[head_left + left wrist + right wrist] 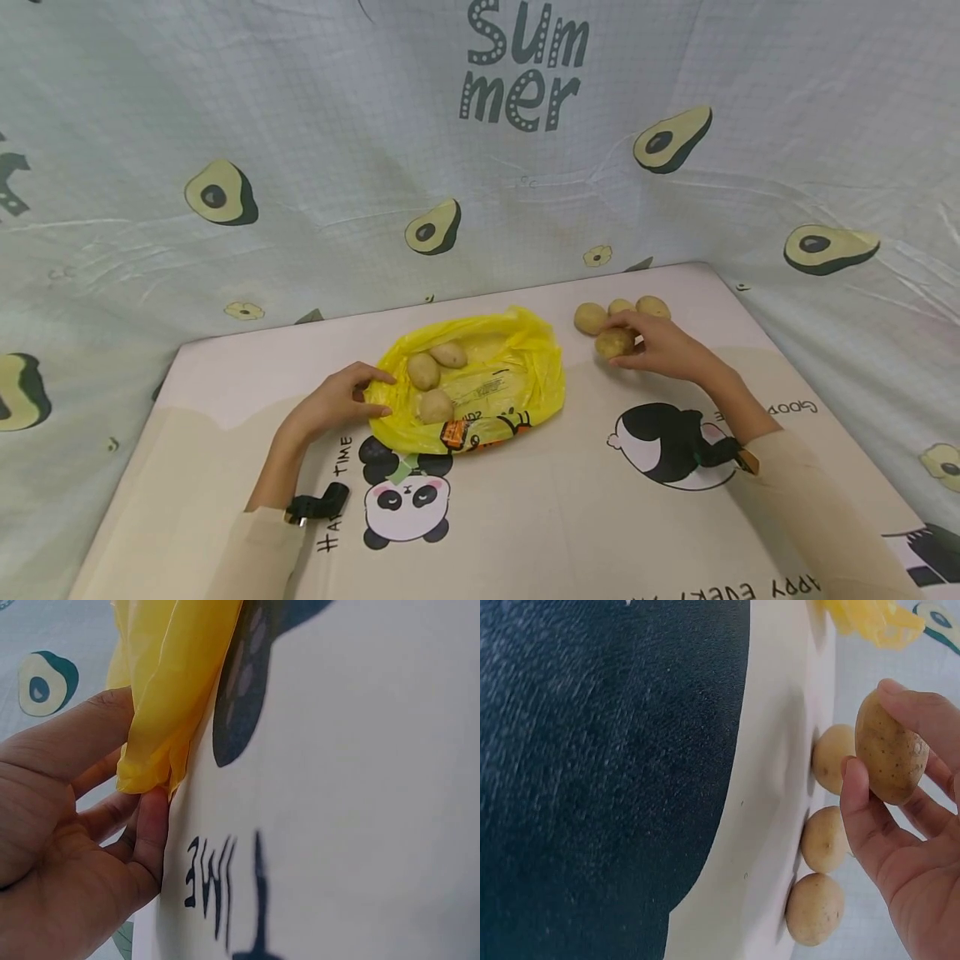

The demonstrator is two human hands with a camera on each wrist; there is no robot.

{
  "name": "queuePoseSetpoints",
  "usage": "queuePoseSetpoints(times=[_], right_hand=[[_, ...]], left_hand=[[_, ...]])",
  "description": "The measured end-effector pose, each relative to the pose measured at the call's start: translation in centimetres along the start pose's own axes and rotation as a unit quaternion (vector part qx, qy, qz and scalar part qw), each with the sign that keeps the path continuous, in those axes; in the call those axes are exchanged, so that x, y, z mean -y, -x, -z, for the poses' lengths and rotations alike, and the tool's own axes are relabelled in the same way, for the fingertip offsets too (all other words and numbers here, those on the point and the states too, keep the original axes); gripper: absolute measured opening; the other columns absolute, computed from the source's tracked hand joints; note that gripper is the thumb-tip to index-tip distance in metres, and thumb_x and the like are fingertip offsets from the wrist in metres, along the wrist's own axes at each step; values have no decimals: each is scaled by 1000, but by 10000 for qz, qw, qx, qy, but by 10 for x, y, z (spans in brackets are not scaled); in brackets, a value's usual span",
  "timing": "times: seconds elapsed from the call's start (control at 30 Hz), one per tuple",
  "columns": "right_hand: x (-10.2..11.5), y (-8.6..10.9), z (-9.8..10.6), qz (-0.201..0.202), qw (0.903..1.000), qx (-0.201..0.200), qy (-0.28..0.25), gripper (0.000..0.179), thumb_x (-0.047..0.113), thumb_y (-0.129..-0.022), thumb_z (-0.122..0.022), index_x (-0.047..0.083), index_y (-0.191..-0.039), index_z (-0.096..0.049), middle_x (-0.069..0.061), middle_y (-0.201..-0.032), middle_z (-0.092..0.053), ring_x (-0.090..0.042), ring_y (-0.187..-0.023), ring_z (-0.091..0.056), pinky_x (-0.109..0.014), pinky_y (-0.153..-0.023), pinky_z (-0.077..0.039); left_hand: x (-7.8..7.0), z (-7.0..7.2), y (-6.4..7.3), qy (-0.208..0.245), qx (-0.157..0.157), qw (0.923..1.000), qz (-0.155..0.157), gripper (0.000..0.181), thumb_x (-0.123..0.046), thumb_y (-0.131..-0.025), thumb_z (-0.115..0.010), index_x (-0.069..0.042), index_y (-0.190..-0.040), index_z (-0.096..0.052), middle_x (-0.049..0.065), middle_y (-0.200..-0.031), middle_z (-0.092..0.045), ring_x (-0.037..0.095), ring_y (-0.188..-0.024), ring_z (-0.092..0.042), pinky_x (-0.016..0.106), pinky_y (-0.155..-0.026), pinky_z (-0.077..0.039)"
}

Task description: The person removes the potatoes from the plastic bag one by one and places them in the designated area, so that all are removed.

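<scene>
A yellow plastic bag (542,367) lies spread with its mouth wide, and three potatoes (424,372) rest in its left part. At its left rim is my left hand (339,402), thumb and fingers holding the thin edge. The left wrist view shows the bag's crumpled side (169,697) between the fingers of that hand (82,817). Over on the right, my right hand (663,346) grips a potato (614,342) between thumb and fingertips. Seen from the right wrist, this potato (889,750) is lifted above the table in the hand (922,862).
Behind the right hand, three more potatoes (590,318) sit near the table's back edge. The table (517,517) has a cover printed with pandas and lettering. A curtain (337,125) with avocado prints hangs right behind it.
</scene>
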State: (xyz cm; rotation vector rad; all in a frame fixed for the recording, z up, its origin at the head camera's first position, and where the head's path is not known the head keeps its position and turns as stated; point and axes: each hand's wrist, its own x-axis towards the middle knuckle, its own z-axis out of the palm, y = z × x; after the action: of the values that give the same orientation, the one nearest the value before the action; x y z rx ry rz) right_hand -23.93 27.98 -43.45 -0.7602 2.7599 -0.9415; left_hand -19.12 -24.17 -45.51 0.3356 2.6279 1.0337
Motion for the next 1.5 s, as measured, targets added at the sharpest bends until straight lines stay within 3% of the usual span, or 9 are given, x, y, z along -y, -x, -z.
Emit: queuePoseSetpoints(times=[0.53,0.8,1.07,1.5], right_hand=[[2,-7,-4,-159,9995,-104,253,50,13,-81,-86,7,-125,-62,-14,-129,-55,-26,-104,-54,-37,-83,-58],[4,-7,-6,-153,9991,-284,275,50,18,-79,-89,6,-123,-66,-11,-119,-61,-26,-106,-58,-41,-86,-59],[1,-8,-11,14,9970,-476,611,50,20,-78,-90,6,-121,-69,-12,-120,-64,-24,-102,-60,-41,-85,-58],[-3,-10,-19,4,9962,-494,719,50,26,-76,-91,7,-118,-72,-10,-112,-67,-23,-96,-58,-40,-82,-55]], left_hand=[[-1,1,1,-36,37,10000,36,45,-26,-87,-82,-11,-128,-68,14,-131,-60,30,-112,-54,51,-102,-47],[-2,1,1,-40,46,10000,-3,45,-26,-87,-82,-11,-128,-67,15,-131,-59,30,-112,-54,52,-102,-47],[-2,1,1,-62,37,10000,0,45,-26,-87,-82,-11,-128,-68,14,-130,-60,29,-111,-54,50,-101,-48],[0,1,0,-97,18,9999,-80,45,-26,-87,-82,-11,-127,-68,13,-129,-61,28,-110,-54,48,-99,-47]])
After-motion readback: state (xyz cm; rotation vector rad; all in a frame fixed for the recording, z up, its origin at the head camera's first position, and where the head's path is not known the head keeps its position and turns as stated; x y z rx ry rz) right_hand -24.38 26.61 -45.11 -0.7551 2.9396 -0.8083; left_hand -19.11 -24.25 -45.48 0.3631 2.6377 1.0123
